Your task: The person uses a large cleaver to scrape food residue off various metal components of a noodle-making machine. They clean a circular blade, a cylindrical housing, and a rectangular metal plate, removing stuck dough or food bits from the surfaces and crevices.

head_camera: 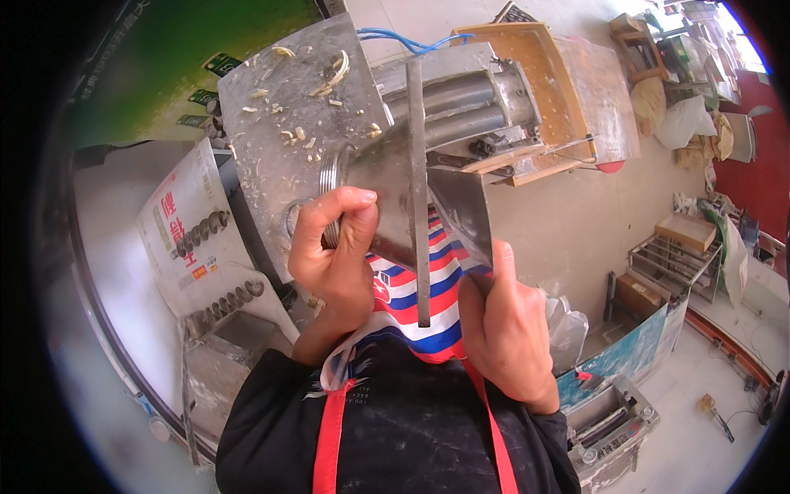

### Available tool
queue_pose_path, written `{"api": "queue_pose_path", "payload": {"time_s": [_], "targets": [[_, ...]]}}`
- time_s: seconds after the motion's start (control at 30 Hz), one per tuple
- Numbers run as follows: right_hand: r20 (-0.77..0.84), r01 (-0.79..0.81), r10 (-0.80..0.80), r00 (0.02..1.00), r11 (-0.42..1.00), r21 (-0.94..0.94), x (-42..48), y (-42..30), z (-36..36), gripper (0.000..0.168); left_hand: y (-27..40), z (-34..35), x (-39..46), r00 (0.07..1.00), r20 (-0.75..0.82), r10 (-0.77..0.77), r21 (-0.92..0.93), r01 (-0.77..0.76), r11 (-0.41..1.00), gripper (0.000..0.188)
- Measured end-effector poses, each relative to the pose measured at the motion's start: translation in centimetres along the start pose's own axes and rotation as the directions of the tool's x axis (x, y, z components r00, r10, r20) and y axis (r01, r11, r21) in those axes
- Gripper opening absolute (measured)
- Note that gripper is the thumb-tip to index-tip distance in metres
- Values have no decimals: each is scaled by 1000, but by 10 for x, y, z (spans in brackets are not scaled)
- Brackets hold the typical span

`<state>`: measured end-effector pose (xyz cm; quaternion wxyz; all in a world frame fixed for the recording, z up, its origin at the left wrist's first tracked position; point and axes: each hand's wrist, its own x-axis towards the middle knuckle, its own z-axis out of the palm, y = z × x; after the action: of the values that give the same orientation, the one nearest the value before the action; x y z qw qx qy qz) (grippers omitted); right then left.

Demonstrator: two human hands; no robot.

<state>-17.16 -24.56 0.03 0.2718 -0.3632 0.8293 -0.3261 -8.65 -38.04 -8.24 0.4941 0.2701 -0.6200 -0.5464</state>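
In front of the striped apron (441,315) is a cone-shaped metal housing (384,185) with a threaded neck (328,167) and a wide flat flange (419,204) seen edge-on. My left hand (336,253) grips it at the neck, thumb and forefinger curled around the threaded end. A flat metal scraper (464,207) is held in my right hand (512,327), its blade pointing up beside the flange. Whether the blade touches the flange I cannot tell. Behind the housing, a metal tabletop (259,179) carries pale dough scraps (333,77).
Beyond the housing stands a machine with metal rollers (463,102), beside a wooden tray (549,68). Two metal augers lie to the left, one (200,233) on a printed white sack (166,204), the other (234,299) below it. A blue-sided metal bin (642,349) stands at right.
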Motion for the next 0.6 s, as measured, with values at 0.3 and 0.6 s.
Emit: {"api": "queue_pose_path", "payload": {"time_s": [0.3, 0.6], "targets": [[43, -41, 36, 998, 994, 104, 8, 2, 0, 44, 0, 0, 4, 998, -2, -56, 10, 56, 998, 10], [87, -120, 109, 990, 984, 135, 9, 8, 2, 39, -5, -1, 0, 994, 4, -110, 44, 110, 993, 7]]}}
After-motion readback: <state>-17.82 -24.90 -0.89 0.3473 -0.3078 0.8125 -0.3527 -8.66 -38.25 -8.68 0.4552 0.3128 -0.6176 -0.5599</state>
